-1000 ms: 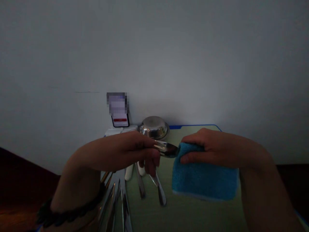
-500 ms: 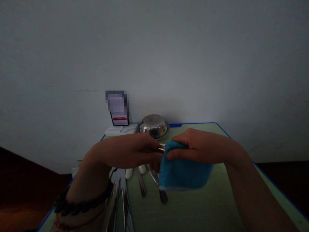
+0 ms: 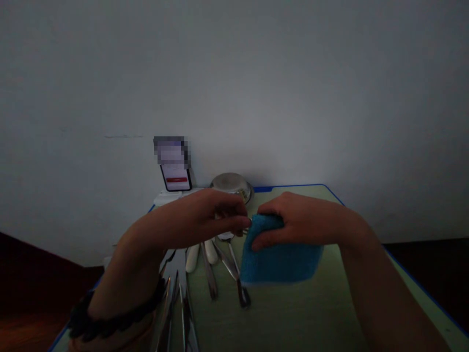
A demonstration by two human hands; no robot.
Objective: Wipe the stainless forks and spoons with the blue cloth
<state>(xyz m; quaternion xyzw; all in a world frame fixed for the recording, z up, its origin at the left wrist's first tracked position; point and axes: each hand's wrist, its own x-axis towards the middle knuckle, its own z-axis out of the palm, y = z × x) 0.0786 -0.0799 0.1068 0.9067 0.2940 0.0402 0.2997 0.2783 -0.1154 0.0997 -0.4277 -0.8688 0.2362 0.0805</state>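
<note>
My left hand [image 3: 208, 217] is closed on a metal spoon [image 3: 248, 223], of which only a sliver shows between the two hands. My right hand [image 3: 293, 220] grips a blue cloth [image 3: 280, 256], folded over the spoon's bowl so that the bowl is hidden. Both hands hover above the green table [image 3: 293, 313]. Below them lie several pieces of cutlery [image 3: 220, 266], some with white handles.
A steel bowl [image 3: 234, 185] stands at the table's far edge by the wall. A phone [image 3: 176, 176] leans upright on a white block to its left. More metal utensils [image 3: 181, 313] lie at the near left. The table's blue rim [image 3: 421, 293] runs along the right.
The right hand slid the blue cloth leftward over the spoon's bowl, which showed a second ago and is now covered. Both hands shifted slightly left and up.
</note>
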